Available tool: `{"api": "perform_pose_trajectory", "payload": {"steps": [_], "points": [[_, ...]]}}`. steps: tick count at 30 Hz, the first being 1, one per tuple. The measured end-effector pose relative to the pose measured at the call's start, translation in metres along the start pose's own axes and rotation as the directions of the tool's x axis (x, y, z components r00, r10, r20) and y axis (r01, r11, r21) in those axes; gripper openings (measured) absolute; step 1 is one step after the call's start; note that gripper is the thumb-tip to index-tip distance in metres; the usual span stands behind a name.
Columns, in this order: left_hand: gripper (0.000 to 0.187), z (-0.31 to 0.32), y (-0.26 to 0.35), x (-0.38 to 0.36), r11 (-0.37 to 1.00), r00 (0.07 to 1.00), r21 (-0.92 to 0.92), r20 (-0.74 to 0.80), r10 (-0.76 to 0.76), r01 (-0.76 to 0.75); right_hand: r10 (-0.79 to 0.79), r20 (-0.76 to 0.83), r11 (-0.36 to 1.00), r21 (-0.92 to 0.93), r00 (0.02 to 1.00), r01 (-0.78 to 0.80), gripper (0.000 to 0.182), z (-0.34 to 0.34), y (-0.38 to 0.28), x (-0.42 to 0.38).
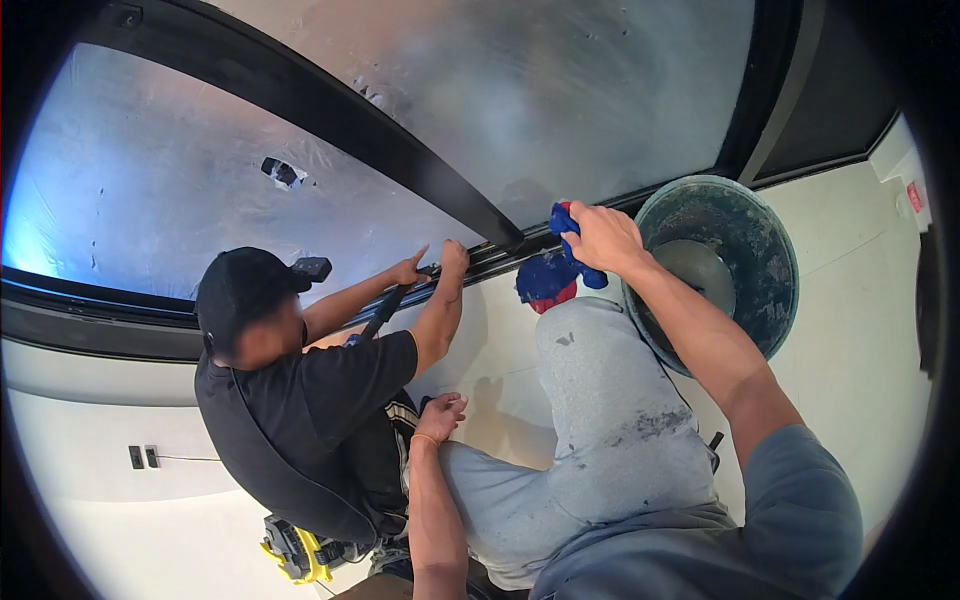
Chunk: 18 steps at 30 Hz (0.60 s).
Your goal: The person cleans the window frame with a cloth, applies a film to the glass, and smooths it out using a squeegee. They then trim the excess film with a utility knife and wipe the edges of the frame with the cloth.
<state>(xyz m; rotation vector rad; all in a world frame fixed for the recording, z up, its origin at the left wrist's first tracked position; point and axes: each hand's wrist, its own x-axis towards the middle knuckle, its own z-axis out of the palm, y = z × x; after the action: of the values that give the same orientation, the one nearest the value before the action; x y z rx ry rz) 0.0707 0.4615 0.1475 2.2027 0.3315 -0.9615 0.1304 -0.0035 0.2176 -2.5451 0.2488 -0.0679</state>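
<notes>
My right hand (pixel 605 238) is closed around a blue and red cloth (pixel 567 228), held up beside the black door frame and left of the bucket's rim. Just below it, a second blue and red piece of cloth (pixel 546 279) lies near the floor track, by my knee; whether the two are joined I cannot tell. My left hand (pixel 441 415) rests at my other knee, its fingers curled, and what they hold, if anything, is too small to make out.
A large green bucket (pixel 775 258) with pale liquid stands at the right. At the left a co-worker (pixel 300 400) in a black cap holds a black tool (pixel 383 312) at the sliding-door track (pixel 485 262). Behind them lies a yellow and black device (pixel 297 552).
</notes>
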Motion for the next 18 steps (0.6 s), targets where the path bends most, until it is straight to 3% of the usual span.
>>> {"api": "perform_pose_trajectory", "payload": {"steps": [18], "points": [[0.057,-0.0003,0.0032,-0.0009,1.0,1.0,-0.03,0.011,-0.003,0.003,0.011,0.03,1.0,-0.003,0.999,-0.011,0.033,-0.0003,-0.0008,0.0022]]}}
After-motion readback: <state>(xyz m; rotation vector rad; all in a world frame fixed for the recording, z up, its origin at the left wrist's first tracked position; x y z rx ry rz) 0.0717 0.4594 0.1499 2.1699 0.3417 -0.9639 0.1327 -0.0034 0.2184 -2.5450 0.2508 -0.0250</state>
